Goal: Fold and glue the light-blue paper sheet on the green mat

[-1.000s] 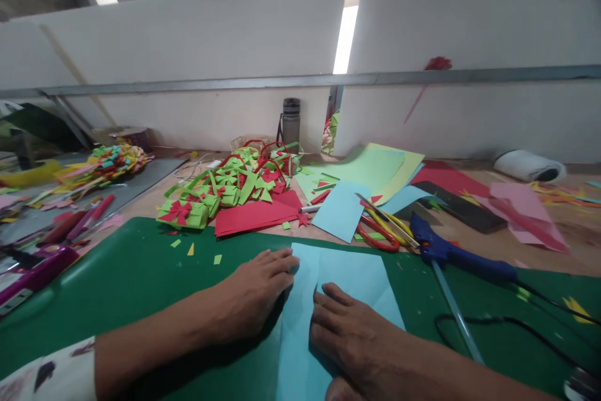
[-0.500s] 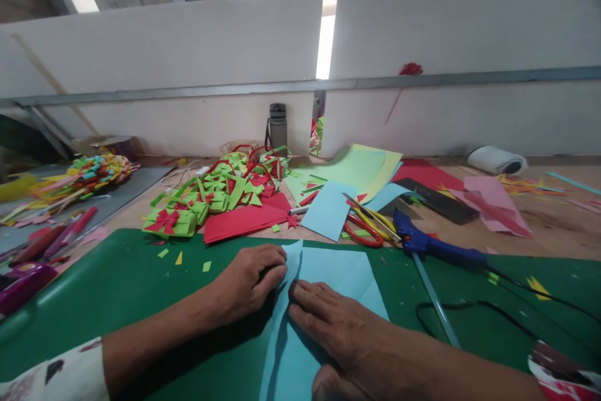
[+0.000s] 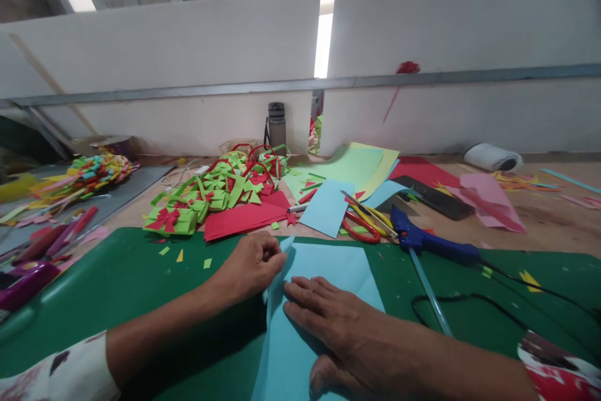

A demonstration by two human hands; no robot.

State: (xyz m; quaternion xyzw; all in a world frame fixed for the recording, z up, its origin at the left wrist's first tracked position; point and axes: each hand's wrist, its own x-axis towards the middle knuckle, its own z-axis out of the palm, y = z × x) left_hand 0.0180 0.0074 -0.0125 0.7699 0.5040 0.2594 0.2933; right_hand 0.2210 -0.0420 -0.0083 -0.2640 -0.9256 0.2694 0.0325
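A sheet of light blue paper [image 3: 331,257] lies on the green mat [image 3: 126,294] in front of me, its left edge lifted up in a narrow flap. My left hand [image 3: 256,263] is closed on that raised edge, thumb against the curled fingers. Flat on the sheet rests my right hand [image 3: 328,326], fingers stretched out beside the fold and pressing the paper down. Beyond the sheet lie a smaller light blue piece [image 3: 327,207], red-handled scissors [image 3: 361,231] and a pen [image 3: 298,208].
A blue glue gun [image 3: 417,235] with a black cord lies right of the sheet. Small green paper bags [image 3: 225,191] with red bows are heaped behind, by a grey bottle [image 3: 277,126]. Red paper [image 3: 244,219], a black phone [image 3: 436,197] and a purple tool [image 3: 23,285] lie around.
My left hand has drawn the paper's left edge upright and curled its fingers more tightly. My right hand stays flat on the sheet, slightly further left in view.
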